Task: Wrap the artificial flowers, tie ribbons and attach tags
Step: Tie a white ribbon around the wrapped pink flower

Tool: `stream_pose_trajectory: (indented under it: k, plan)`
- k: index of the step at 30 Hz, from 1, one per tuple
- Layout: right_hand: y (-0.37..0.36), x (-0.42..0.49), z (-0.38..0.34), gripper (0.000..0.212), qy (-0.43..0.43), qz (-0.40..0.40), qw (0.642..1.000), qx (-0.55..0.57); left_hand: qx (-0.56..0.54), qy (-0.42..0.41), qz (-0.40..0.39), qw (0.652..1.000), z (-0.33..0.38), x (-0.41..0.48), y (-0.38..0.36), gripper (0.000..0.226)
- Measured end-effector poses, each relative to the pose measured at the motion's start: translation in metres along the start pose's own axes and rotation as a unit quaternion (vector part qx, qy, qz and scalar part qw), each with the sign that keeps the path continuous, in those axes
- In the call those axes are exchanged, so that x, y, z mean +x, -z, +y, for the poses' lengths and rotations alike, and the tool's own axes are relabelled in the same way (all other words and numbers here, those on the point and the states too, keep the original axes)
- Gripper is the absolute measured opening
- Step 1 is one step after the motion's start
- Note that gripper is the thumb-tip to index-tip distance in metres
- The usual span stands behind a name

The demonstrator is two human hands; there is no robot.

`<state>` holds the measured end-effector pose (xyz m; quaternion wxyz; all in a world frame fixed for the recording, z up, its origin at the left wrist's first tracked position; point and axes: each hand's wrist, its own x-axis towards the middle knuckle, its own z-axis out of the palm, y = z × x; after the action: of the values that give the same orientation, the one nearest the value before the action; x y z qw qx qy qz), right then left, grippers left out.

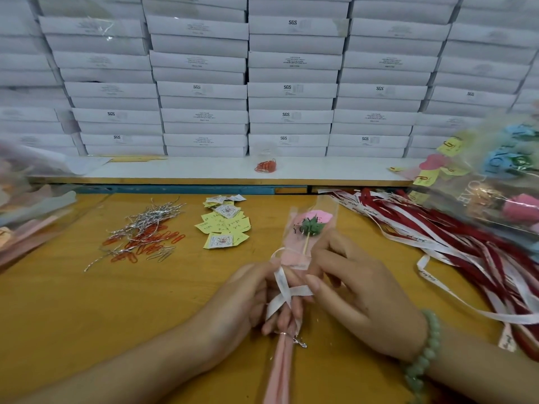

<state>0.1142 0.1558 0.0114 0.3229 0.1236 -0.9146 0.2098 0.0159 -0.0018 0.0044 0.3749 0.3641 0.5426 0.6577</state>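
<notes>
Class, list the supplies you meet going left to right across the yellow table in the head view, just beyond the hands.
Pink wrapping sheets → silver twist ties and orange paper clips → yellow tags → wrapped pink flower → red and white ribbons → finished wrapped flowers.

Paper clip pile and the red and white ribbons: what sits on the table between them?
In the head view, a heap of yellow tags, then the wrapped pink flower with a white ribbon at its stem.

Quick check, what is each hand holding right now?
Left hand: grips the wrapped flower at its stem, white ribbon crossed over it.
Right hand: pinches the white ribbon.
</notes>
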Motion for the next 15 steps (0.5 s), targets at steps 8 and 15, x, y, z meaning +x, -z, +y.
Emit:
stream_pose_trajectory:
  k: [8, 15]
  plan:
    - [-0.001, -0.001, 0.004, 0.024, 0.013, 0.022, 1.000, -0.005, 0.026, -0.005, 0.069, 0.997, -0.010, 0.006, 0.008, 0.035]
    - [-0.004, 0.001, -0.001, 0.012, 0.024, -0.059, 0.996, 0.061, -0.040, -0.033, 0.043, 0.998, -0.011, 0.006, 0.013, 0.017]
